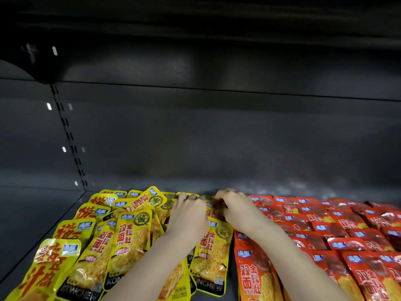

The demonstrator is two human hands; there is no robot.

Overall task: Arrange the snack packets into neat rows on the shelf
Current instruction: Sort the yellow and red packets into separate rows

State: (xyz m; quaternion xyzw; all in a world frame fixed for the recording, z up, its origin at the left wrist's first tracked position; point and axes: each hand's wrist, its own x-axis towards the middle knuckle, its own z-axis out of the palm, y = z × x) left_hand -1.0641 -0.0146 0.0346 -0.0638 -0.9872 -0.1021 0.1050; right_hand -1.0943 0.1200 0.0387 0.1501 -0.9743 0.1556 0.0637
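Your left hand at back of yellow packets, fingers curled down over their top edges, gripping them. Your right hand just beside it, where yellow meets red packets; blurred, fingers bent, cannot tell if it holds anything. Yellow packets jumbled and overlapping on left of shelf. Red packets in overlapping rows on right.

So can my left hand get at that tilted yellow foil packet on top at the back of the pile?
Probably yes. The tilted yellow foil packet lies uncovered on top of the pile, close beside the left hand, and nothing stands between them.
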